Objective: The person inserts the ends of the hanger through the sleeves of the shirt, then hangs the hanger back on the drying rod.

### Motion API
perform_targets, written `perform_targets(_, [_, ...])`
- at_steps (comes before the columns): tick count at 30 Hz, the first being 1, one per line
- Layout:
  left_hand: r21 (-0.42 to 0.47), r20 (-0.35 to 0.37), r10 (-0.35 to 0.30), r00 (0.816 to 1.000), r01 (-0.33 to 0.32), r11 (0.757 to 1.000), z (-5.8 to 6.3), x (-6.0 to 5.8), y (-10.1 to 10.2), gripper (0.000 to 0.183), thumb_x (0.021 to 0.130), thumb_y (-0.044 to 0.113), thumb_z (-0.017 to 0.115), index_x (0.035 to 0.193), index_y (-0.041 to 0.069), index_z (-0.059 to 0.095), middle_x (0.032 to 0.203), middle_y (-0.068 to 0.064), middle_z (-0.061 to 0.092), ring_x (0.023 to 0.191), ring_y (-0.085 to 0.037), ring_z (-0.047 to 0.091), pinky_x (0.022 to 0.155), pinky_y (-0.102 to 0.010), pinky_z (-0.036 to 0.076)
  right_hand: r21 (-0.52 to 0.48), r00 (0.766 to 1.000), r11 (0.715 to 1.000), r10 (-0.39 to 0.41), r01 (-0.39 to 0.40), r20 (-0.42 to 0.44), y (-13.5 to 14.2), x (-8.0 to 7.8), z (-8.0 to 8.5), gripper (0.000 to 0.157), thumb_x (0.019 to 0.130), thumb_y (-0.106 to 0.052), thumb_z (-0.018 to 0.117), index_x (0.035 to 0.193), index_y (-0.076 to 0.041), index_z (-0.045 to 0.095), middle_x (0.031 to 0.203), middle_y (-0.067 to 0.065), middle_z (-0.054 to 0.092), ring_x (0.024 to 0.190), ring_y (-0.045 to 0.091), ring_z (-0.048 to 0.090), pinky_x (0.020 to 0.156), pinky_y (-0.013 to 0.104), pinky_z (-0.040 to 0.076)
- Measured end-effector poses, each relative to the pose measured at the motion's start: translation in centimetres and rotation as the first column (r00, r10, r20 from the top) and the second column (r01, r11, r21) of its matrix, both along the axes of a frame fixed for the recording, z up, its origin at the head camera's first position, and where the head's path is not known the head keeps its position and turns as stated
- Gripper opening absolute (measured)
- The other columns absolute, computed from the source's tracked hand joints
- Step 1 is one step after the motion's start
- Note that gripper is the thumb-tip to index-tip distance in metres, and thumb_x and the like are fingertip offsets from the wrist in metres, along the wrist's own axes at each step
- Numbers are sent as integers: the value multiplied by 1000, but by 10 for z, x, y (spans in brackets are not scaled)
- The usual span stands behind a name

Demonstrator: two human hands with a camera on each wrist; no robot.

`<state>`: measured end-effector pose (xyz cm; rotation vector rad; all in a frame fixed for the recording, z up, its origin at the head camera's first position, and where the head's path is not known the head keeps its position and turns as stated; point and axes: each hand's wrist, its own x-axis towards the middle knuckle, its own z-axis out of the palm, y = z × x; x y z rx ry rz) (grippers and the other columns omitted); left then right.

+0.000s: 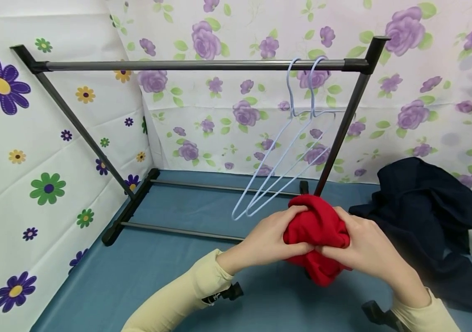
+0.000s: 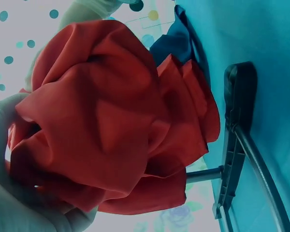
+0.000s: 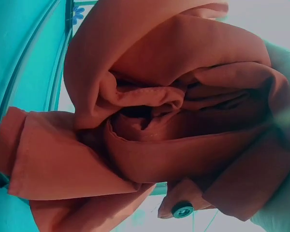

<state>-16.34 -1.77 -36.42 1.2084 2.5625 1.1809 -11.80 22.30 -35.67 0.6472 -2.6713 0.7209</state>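
A bunched red garment (image 1: 319, 221) is held up between both hands, in front of the rack's right side. My left hand (image 1: 270, 237) grips its left side, thumb towards me. My right hand (image 1: 369, 246) grips the other side, and the two thumbs nearly meet at the front. In the left wrist view, loose folds of the red garment (image 2: 96, 116) hang below the bundle. The right wrist view shows the garment (image 3: 150, 159) rolled in layers, with a dark button (image 3: 182, 210) at its lower edge. Some fingers are hidden behind the cloth.
A dark metal rack (image 1: 194, 65) stands on the blue surface (image 1: 157, 276). Two pale blue hangers (image 1: 261, 184) hang near the right end of its top bar. A crumpled navy garment (image 1: 427, 212) lies at the right. Floral sheets (image 1: 227, 41) cover the walls.
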Motion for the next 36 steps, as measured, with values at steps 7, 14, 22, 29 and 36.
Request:
perform_targets(7, [-33,-1,38,999,-38,999,-2,4,-9,74,90,49,68,152,20,40,127,1,59,107,-10,55,79,-23,51,-14,999,999,34,-33,22,-7,-3,-4,60,77,-41,87,121,-14,57,77,-15,59,63,-2,53,55,24,49])
perform_targets(14, [-58,27,52,998,-50,997,-16,4,-25,72,90,49,68,151,19,43,125,2,60,109,-13,52,79,-26,50,-57,990,995,86,-80,110,-18,-8,-21,66,80,-46,84,128,-11,55,79,-15,63,62,-6,56,58,22,53])
perform_targets(22, [-40,68,63,996,-60,997,-38,-2,-33,71,89,45,69,150,19,44,128,2,59,113,-16,50,79,-28,51,-74,982,996,61,-48,181,-29,-12,-42,73,77,-50,85,132,-14,55,95,-9,68,73,-2,60,66,23,54])
perform_targets(29, [-146,-33,85,996,-88,985,-58,-6,-39,69,88,42,68,150,20,46,132,-4,57,113,-17,49,81,-29,51,-102,956,993,84,-57,280,-37,-18,-64,75,79,-52,83,136,-15,51,103,-6,68,81,4,62,71,25,55])
perform_targets(36, [-192,-18,93,996,-94,977,-68,-10,-39,70,89,40,66,152,19,43,136,-8,55,119,-22,49,87,-34,51,-136,935,991,56,-8,351,-42,-24,-78,80,77,-53,84,140,-16,50,110,-3,65,91,11,62,75,30,55])
